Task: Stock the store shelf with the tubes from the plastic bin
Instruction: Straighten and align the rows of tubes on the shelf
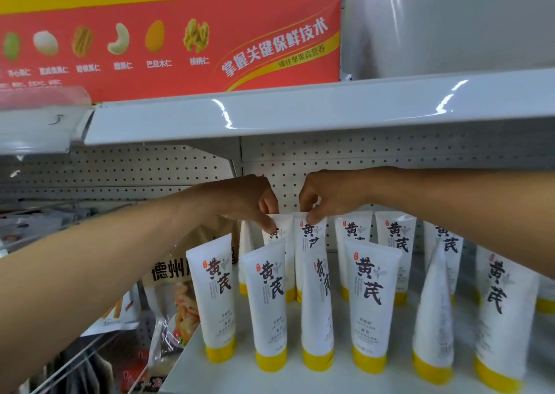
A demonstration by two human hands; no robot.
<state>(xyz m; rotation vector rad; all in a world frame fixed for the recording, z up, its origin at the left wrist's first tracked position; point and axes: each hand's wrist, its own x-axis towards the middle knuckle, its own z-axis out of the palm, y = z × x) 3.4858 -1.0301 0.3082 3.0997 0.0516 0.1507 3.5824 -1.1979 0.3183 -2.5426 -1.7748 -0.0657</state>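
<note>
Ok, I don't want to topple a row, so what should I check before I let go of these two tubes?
1. Left grip pinches left tube top: ok.
2. Right grip pinches right tube top: ok.
3. Held tubes seated on shelf: cannot tell, front row hides their bases.
4. Front row standing: ok.
5. Labels facing out: not ok, one front tube is edge-on.
6. Bin within reach: cannot tell, out of view.
</note>
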